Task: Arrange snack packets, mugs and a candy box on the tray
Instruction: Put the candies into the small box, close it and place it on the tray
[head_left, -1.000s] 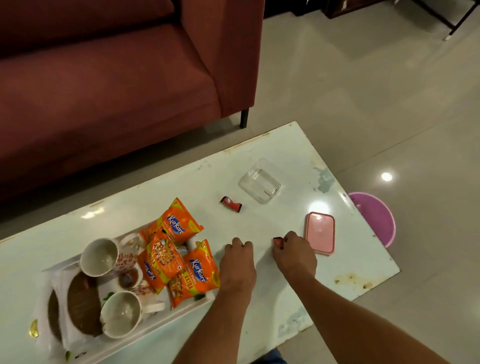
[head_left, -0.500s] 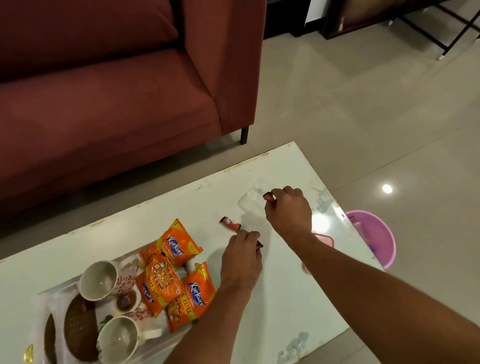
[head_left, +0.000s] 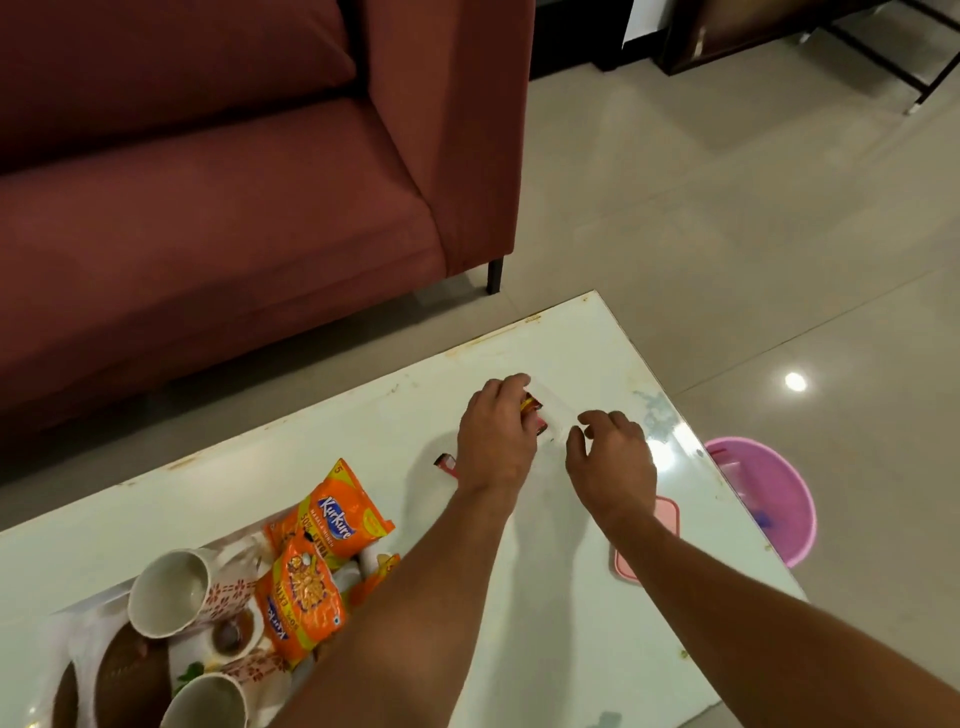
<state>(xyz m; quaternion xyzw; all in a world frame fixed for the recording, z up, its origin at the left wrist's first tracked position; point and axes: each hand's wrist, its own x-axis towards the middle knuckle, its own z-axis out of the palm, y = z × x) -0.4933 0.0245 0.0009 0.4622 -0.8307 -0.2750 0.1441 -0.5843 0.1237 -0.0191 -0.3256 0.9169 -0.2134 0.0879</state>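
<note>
Reaching across the white counter (head_left: 337, 426), the left hand (head_left: 496, 436) pinches a small red-wrapped candy (head_left: 532, 410) in its curled fingertips, right at the near edge of the clear candy box (head_left: 558, 423). The box sits toward the counter's far right end and is hard to make out. The right hand (head_left: 613, 457) hovers just beside it, fingers loosely curled with nothing in them. A second candy (head_left: 445, 462) lies on the counter by the left wrist. At the near left the tray (head_left: 88, 600) holds two mugs (head_left: 166, 592) lying on their sides and the orange snack packets (head_left: 337, 514). A pink lid (head_left: 670, 512) lies partly under the right forearm. On the floor past the counter's end stands a pink bucket (head_left: 774, 483), and a maroon sofa (head_left: 208, 234) runs behind.
</note>
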